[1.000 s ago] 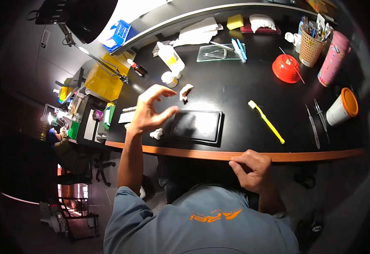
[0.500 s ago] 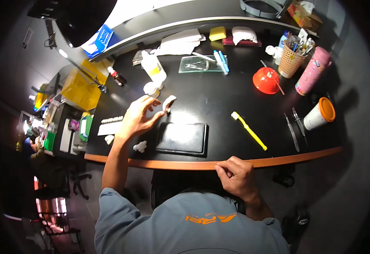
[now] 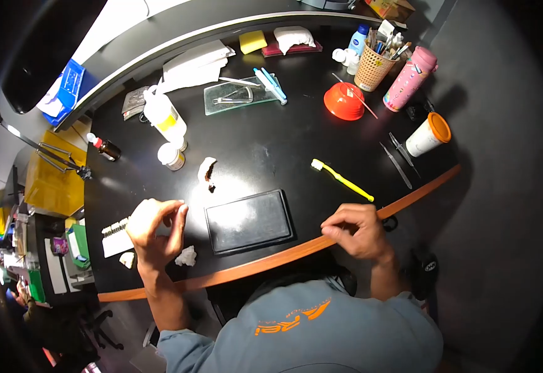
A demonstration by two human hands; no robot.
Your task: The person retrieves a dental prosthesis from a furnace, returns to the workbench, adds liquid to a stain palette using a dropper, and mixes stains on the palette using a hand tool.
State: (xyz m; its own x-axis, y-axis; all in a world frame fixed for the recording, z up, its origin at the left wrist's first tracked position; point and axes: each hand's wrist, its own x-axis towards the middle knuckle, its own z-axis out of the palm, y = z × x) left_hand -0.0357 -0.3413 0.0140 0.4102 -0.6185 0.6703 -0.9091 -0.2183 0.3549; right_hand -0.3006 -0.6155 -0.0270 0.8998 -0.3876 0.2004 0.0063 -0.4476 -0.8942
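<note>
The left hand (image 3: 157, 231) is released, fingers loosely curled, near the white lump (image 3: 186, 256). The right hand (image 3: 358, 231) overlaps the wooden edge (image 3: 271, 259), thumb near fingertips; whether it grasps anything cannot be told. The black case (image 3: 250, 222) lies between the hands, near that edge. Open tabletop (image 3: 284, 130) extends beyond it towards the red bowl (image 3: 344, 102). The yellow toothbrush (image 3: 344, 180) obstructs the area just beyond the right hand.
</note>
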